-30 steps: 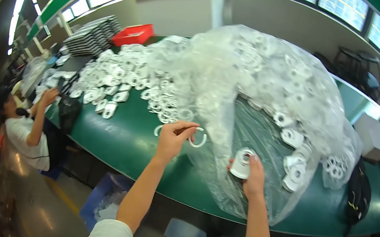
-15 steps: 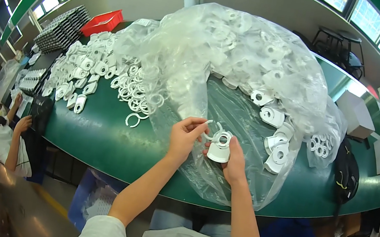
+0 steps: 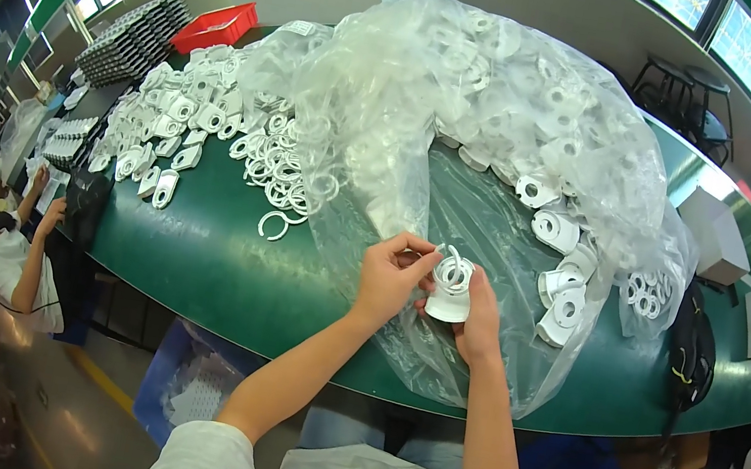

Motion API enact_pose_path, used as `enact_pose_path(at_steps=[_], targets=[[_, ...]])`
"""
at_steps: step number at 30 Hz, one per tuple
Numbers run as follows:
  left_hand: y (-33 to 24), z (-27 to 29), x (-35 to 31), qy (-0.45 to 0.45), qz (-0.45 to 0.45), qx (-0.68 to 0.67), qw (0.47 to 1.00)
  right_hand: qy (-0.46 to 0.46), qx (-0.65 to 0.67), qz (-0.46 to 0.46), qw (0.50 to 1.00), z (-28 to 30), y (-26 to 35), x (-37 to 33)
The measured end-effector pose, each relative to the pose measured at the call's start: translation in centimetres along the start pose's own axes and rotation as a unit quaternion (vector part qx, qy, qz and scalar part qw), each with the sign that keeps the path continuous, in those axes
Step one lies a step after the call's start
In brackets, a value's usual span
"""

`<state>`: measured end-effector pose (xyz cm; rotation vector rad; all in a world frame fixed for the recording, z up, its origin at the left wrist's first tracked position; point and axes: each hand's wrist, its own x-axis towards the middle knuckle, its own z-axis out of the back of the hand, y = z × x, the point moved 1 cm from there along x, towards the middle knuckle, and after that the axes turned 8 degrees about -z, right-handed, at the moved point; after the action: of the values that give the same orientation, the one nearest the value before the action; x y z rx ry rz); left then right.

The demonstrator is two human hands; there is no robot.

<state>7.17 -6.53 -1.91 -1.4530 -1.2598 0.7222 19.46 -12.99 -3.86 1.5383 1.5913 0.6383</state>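
Note:
My right hand (image 3: 481, 321) grips a white plastic housing (image 3: 448, 306) with a round opening, its thumb along the right side. A thin white split ring (image 3: 453, 256) is pinched in my left hand (image 3: 391, 278) and lies over the housing's round opening. Whether the ring is seated there I cannot tell. Both hands are above the near part of a clear plastic bag (image 3: 493, 366) spread on the green table (image 3: 191, 252). To the left is a heap of loose white rings (image 3: 285, 168), with one split ring (image 3: 276, 226) nearest me.
Bagged white parts (image 3: 522, 90) pile up at the back. Loose housings (image 3: 565, 308) lie to the right, more (image 3: 170, 118) to the left. Beyond them stand a red bin (image 3: 216, 28) and stacked grey trays (image 3: 133, 41). A black bag (image 3: 692, 346) hangs over the right edge. Co-workers sit both sides.
My left hand has brought the split ring rightward, from beside the housing to over its round opening. My right hand still holds the housing. The whole view has shifted slightly.

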Motion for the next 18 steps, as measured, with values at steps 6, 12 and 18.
enact_pose_path(at_steps=[6,12,18], targets=[[0.11,-0.43,-0.35,-0.009,-0.068,0.097,0.993,0.009,-0.012,0.007,1.0,-0.23,0.4,-0.43],[0.51,-0.04,-0.31,0.012,-0.118,0.2,0.973,-0.01,-0.025,0.02,0.999,0.3,-0.2,-0.15],[0.27,-0.2,-0.35,0.026,-0.167,0.252,0.953,0.001,-0.062,0.028,0.998,0.68,-0.15,-0.19]])
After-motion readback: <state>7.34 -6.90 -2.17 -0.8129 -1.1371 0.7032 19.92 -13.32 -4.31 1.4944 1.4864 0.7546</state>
